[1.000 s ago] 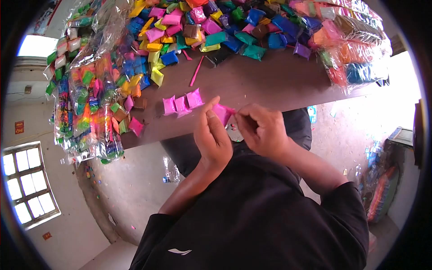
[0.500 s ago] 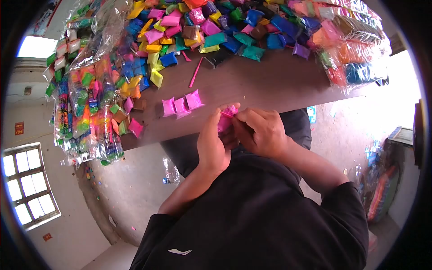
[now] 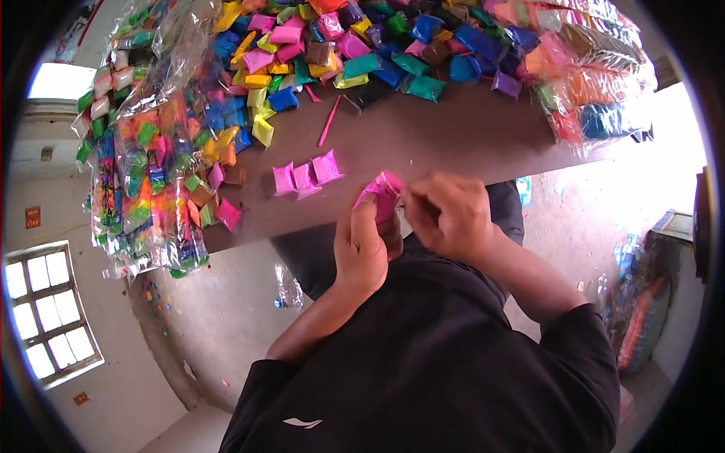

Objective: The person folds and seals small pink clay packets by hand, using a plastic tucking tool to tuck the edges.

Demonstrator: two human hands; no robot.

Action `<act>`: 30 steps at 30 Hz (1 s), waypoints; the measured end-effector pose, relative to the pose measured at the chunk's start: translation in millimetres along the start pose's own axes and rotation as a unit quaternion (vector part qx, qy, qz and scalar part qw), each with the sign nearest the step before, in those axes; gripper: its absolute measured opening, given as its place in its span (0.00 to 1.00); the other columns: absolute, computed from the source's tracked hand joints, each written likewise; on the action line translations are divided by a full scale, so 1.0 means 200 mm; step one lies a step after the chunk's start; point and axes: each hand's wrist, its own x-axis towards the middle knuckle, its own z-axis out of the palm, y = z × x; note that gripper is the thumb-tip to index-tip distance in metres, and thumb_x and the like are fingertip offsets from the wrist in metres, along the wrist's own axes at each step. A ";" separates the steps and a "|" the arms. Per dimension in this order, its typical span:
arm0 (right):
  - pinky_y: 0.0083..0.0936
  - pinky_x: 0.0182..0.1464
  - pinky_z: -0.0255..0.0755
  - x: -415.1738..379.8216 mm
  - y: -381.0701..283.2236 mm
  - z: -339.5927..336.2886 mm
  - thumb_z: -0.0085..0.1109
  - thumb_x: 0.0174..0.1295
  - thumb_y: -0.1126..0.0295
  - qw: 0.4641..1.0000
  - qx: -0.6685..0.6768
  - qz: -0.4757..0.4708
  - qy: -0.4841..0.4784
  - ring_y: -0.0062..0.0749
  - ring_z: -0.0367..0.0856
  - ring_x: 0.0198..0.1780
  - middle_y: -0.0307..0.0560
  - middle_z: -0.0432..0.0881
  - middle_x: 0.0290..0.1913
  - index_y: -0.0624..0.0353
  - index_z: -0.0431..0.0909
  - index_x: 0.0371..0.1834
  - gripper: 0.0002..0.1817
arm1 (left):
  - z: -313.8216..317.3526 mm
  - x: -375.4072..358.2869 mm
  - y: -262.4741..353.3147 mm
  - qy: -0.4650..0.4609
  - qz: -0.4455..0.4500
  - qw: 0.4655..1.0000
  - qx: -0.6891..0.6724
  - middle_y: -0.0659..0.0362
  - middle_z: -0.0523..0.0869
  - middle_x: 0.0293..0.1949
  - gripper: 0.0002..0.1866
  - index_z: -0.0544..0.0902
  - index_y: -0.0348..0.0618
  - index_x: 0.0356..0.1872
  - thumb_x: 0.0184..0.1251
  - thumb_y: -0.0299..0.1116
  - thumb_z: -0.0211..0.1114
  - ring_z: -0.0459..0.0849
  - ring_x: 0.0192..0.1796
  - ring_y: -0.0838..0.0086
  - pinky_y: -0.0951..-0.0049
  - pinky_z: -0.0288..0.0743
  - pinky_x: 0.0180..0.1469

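My left hand (image 3: 362, 245) is closed on a pink packet (image 3: 383, 192), held upright near the table's front edge. Just to its right, my right hand (image 3: 451, 215) has its fingers pinched together beside the packet's edge; what they hold, if anything, is too small to tell. Left of the hands, three pink packets (image 3: 306, 178) lie side by side on the brown table (image 3: 423, 143). Behind them lies a thin pink stick (image 3: 328, 121).
A large heap of colourful packets (image 3: 355, 45) covers the back of the table. Clear bags of packets stand at the left (image 3: 162, 174) and right (image 3: 596, 83). A crumpled clear wrapper (image 3: 287, 288) lies on the floor.
My right hand has moved slightly right, away from the packet. My left hand's grip has shifted, its thumb now lying over the packet, and more of the packet's top shows.
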 end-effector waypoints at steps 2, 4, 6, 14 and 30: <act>0.39 0.29 0.74 -0.02 0.00 0.01 0.68 0.56 0.80 0.995 0.023 -0.095 -0.029 0.50 0.83 0.28 0.51 0.80 0.27 0.60 0.79 0.35 0.08 | -0.01 -0.01 -0.01 0.003 0.001 1.000 0.000 0.70 0.66 0.18 0.15 0.80 0.46 0.46 0.83 0.44 0.50 0.61 0.16 0.84 0.77 0.53 0.19; 0.39 0.29 0.75 0.00 0.01 -0.01 0.68 0.56 0.81 0.998 0.031 -0.042 -0.015 0.50 0.83 0.28 0.51 0.81 0.27 0.60 0.79 0.36 0.08 | -0.04 0.01 -0.03 0.007 -0.002 1.000 0.018 0.68 0.78 0.24 0.16 0.81 0.52 0.41 0.80 0.50 0.53 0.68 0.19 0.80 0.76 0.56 0.21; 0.39 0.30 0.75 0.01 0.01 -0.02 0.67 0.57 0.81 0.999 0.043 0.012 -0.002 0.51 0.83 0.28 0.51 0.81 0.28 0.60 0.79 0.36 0.08 | -0.08 0.01 -0.01 -0.033 -0.025 0.999 -0.013 0.68 0.79 0.24 0.15 0.81 0.53 0.41 0.80 0.50 0.54 0.69 0.19 0.80 0.75 0.57 0.21; 0.40 0.36 0.76 0.03 0.05 -0.05 0.63 0.66 0.80 0.989 0.115 0.032 -0.083 0.55 0.85 0.34 0.55 0.84 0.32 0.63 0.80 0.40 0.02 | 0.04 0.02 0.03 0.043 0.040 0.998 0.033 0.66 0.73 0.21 0.17 0.81 0.44 0.41 0.82 0.45 0.50 0.68 0.17 0.80 0.77 0.60 0.20; 0.37 0.33 0.74 -0.06 -0.05 0.02 0.65 0.64 0.79 0.989 0.142 0.028 -0.043 0.52 0.83 0.30 0.56 0.82 0.29 0.64 0.81 0.38 0.02 | -0.01 0.07 -0.02 0.066 0.102 0.991 0.058 0.67 0.76 0.24 0.14 0.82 0.48 0.45 0.77 0.47 0.58 0.72 0.19 0.79 0.74 0.60 0.20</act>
